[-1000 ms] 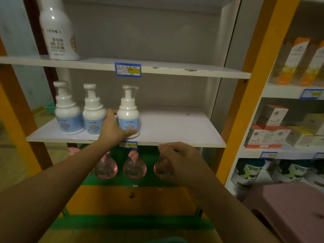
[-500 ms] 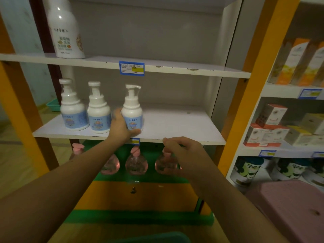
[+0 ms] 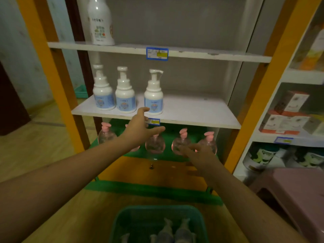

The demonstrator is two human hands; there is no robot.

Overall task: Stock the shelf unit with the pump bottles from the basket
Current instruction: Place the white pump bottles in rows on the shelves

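The middle shelf [image 3: 192, 111] lies bare to the right of three white bottles [image 3: 153, 100] standing near its front edge. The left hand [image 3: 140, 128], fingers spread and holding nothing, hangs just before the rightmost. The right hand [image 3: 198, 151], blurred, fingers loose, reaches among pink bottles [image 3: 155, 146] below. The basket [image 3: 157, 223], cut off at the bottom, holds more bottles.

Three white plastic pump bottles [image 3: 125, 92] stand in a row on the left of the white middle shelf board [image 3: 192, 109]; green plastic basket [image 3: 157, 213] below, in front, more bottles inside.
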